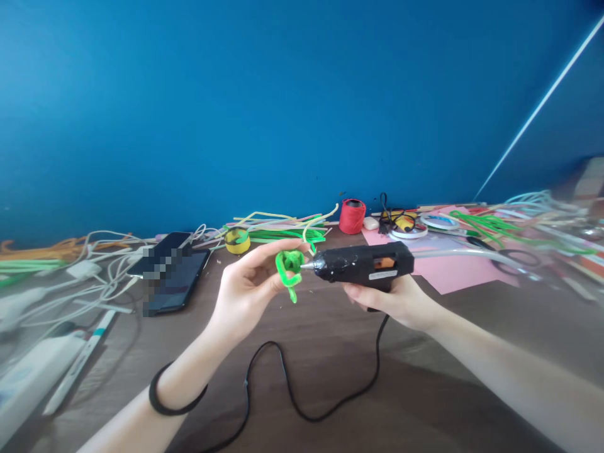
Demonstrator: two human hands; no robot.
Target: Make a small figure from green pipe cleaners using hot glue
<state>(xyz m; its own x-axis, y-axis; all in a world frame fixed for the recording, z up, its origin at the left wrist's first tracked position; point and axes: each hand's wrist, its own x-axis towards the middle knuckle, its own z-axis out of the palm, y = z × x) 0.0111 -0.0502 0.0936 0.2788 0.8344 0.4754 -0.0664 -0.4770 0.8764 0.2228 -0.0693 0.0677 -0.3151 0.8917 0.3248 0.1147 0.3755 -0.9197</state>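
My left hand (250, 286) pinches a bright green pipe cleaner (286, 272), which is bent into a small curled shape with one end pointing down. My right hand (396, 301) is wrapped around the handle of a black hot glue gun (358, 261). The gun's metal nozzle points left and meets the green pipe cleaner; I cannot tell whether it touches or stops just short. A long clear glue stick (472, 253) sticks out of the gun's back end. From the handle a black cord (287, 387) loops down over the brown table.
Bundled pipe cleaners (283, 233), yellow tape (237, 240) and a red thread spool (352, 217) lie along the blue wall. At left are dark phones (189, 286), white cables (89, 270) and a marker (80, 365). Pink paper (453, 274) and scissors (509, 257) are at right.
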